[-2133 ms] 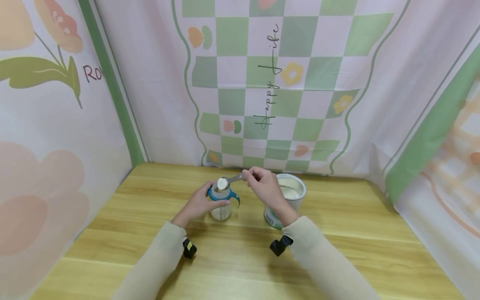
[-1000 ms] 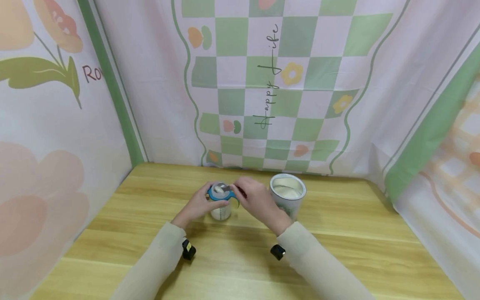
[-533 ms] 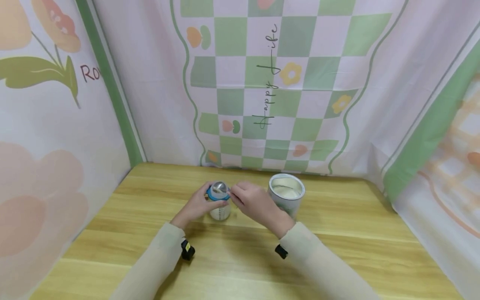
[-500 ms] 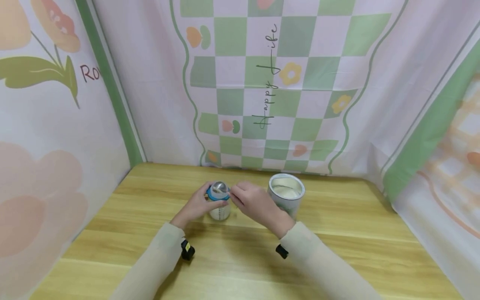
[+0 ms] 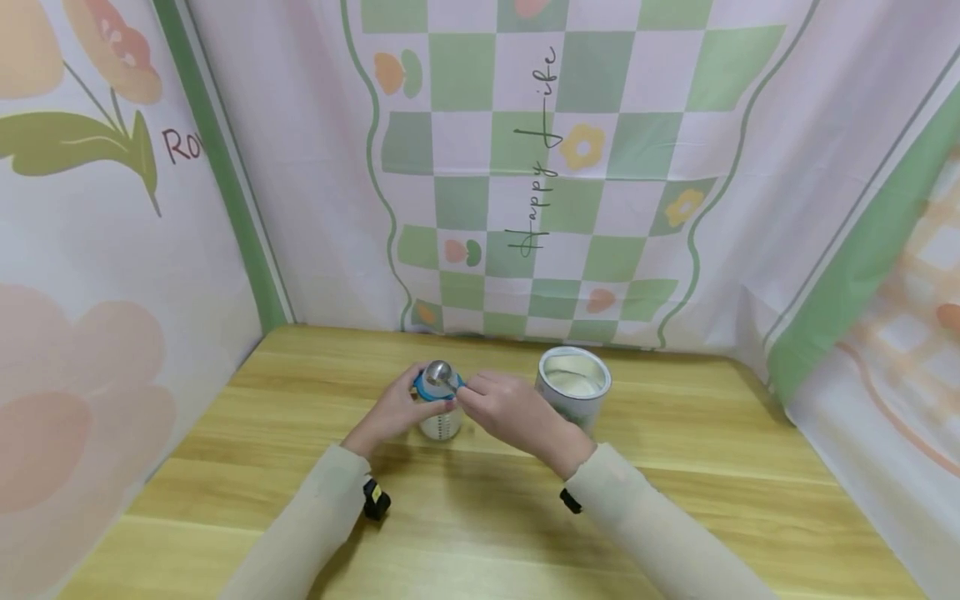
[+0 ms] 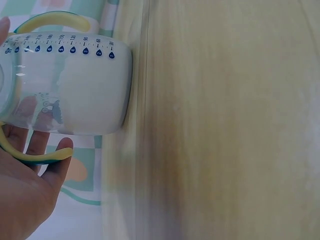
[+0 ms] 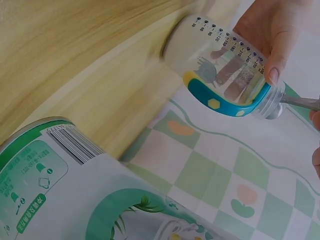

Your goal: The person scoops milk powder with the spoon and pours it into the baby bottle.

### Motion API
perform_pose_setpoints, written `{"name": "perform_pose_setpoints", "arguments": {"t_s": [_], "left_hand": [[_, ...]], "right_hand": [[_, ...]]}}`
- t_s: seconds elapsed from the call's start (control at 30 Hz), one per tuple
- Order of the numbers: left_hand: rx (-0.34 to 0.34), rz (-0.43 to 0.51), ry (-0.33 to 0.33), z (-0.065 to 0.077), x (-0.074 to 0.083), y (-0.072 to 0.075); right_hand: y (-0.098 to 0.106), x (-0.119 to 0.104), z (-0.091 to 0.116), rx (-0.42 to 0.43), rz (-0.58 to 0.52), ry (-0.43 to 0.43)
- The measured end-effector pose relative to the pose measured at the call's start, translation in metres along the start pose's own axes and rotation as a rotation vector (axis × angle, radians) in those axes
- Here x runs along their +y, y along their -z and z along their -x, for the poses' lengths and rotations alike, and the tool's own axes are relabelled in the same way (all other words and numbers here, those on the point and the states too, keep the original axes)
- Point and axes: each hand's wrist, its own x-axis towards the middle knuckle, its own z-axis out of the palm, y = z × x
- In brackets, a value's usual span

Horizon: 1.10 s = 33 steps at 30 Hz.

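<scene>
A clear baby bottle (image 5: 440, 425) with a blue handled collar stands upright on the table, its mouth uncovered. My left hand (image 5: 392, 413) holds it near the neck, thumb across the front. In the left wrist view, whitish contents fill the lower part of the bottle (image 6: 92, 87), beside the printed scale. My right hand (image 5: 513, 414) pinches the handle of a metal measuring spoon (image 5: 438, 374), its rounded underside facing up over the bottle's mouth. In the right wrist view, the spoon (image 7: 300, 101) lies right at the bottle's rim.
An open milk powder tin (image 5: 577, 408) with pale powder inside stands just right of my right hand. The wooden table (image 5: 480, 533) reaches back to a patterned cloth (image 5: 517, 208). More cloth hangs at both sides.
The spoon, heaped with white powder at first, has been lowered to the bottle's mouth and turned over. My left hand and the bottle have stayed in place.
</scene>
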Motion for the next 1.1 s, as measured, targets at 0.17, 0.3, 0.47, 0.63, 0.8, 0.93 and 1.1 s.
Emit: {"name": "perform_pose_setpoints", "arguments": {"t_s": [0.17, 0.3, 0.47, 0.63, 0.8, 0.93, 1.1], "left_hand": [[0.004, -0.007, -0.003, 0.000, 0.000, 0.000], [0.006, -0.004, -0.014, 0.000, 0.000, -0.001], [0.008, -0.003, -0.015, -0.001, 0.000, -0.001], [0.006, 0.002, -0.001, 0.000, 0.001, 0.000], [0.007, 0.013, 0.006, 0.000, 0.001, 0.000], [0.008, 0.007, 0.021, 0.000, 0.003, -0.002], [-0.014, 0.005, 0.033, 0.009, 0.024, 0.001]], "right_hand": [[0.003, -0.001, -0.001, -0.030, 0.011, 0.004], [0.004, 0.000, -0.001, -0.025, 0.010, 0.008], [0.003, 0.002, 0.000, -0.001, 0.005, 0.013], [0.002, 0.003, 0.001, 0.025, 0.006, 0.012], [0.003, 0.005, 0.002, 0.027, -0.005, -0.002], [0.003, 0.006, 0.002, 0.038, -0.015, -0.016], [0.004, 0.007, 0.001, 0.082, -0.055, -0.058]]}}
